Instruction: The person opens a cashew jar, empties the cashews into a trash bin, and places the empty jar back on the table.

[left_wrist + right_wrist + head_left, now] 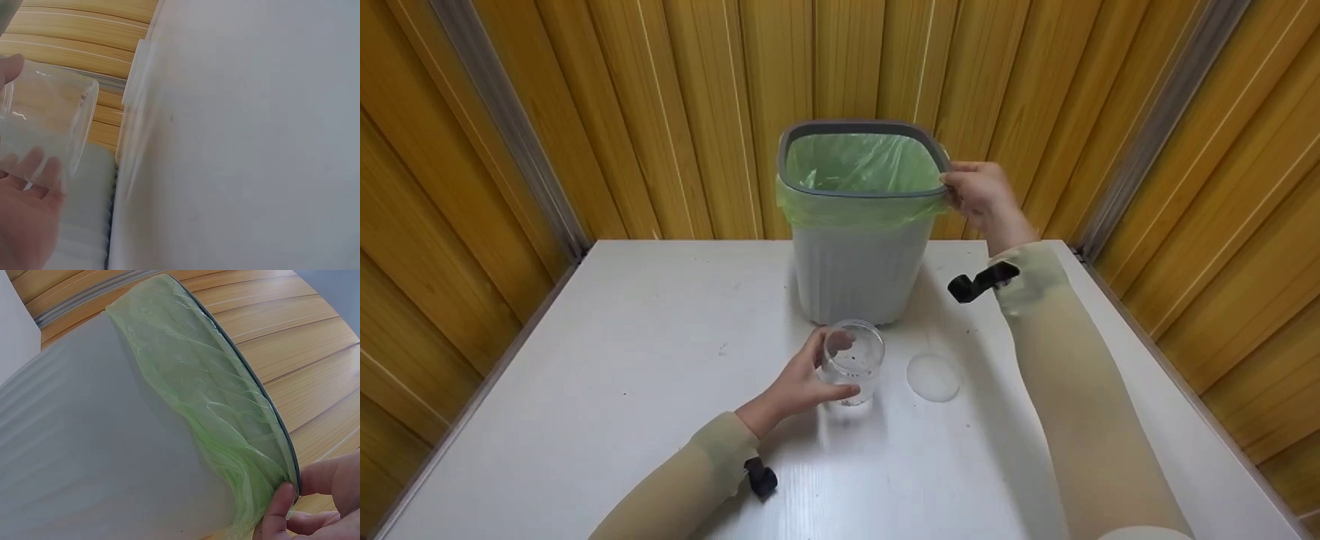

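Note:
My left hand [808, 384] holds a clear plastic jar [853, 364] around its side, thumb in front and fingers behind. The jar's mouth is uncovered, and small dark specks show low inside it. In the left wrist view, a gap separates the jar [48, 115] from the white table. A waste bin [861, 274] stands upright behind the jar, lined with a green plastic bag [859, 211]. With thumb and fingers, my right hand [984, 193] pinches the bin's grey rim [855, 127] and the bag at the right corner. Bunched bag folds [247, 486] meet those fingertips.
Right of the jar, a clear round lid [934, 377] lies flat on the white table [675, 337]. Wood-patterned walls [675, 112] enclose the back and both sides, with grey metal posts at the corners. Small specks dot the tabletop.

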`<state>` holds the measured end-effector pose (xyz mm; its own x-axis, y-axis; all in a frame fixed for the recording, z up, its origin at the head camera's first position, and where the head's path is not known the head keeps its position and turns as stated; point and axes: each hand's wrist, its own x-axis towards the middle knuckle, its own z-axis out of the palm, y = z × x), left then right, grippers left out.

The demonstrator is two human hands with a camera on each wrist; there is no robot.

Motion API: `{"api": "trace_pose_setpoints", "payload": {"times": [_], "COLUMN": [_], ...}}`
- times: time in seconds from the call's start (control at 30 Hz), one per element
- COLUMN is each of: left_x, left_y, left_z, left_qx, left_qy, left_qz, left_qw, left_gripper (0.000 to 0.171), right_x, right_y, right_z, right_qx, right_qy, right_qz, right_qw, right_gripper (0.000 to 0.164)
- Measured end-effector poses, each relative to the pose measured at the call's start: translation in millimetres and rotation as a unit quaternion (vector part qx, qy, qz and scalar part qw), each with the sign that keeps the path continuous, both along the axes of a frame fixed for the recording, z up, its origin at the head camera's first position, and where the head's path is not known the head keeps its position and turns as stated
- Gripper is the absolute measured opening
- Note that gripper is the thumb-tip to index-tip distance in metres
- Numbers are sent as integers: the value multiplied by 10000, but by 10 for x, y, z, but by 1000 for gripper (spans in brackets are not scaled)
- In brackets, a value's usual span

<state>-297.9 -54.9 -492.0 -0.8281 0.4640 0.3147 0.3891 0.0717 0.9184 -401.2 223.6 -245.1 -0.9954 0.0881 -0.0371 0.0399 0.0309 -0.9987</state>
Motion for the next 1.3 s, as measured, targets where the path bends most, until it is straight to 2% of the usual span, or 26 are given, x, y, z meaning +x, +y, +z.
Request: {"api": "trace_pose_setpoints", "payload": {"times": [0.3, 0.5, 0.87, 1.3], "left_x": [-74, -111, -124, -134], "left_y": [-16, -29, -52, -73], "left_z": [-33, -66, -112, -123], "left_qx": [-506, -495, -492, -592], "left_qy": [-194, -332, -549, -663], "left_qz": [-188, -332, -386, -447], "left_qw": [9984, 9977, 9965, 9950], "left_gripper": [81, 82, 80, 87], "right_x": [-2, -4, -8, -8], "right_y": [-3, -1, -2, 3], "right_z": [-5, -4, -18, -26], "right_qx": [-65, -104, 4, -244], "right_qy": [84, 68, 22, 129], "right_qz": [24, 57, 16, 93], "right_qw": [9999, 9999, 10000, 9996], "right_gripper": [45, 46, 44, 46]}}
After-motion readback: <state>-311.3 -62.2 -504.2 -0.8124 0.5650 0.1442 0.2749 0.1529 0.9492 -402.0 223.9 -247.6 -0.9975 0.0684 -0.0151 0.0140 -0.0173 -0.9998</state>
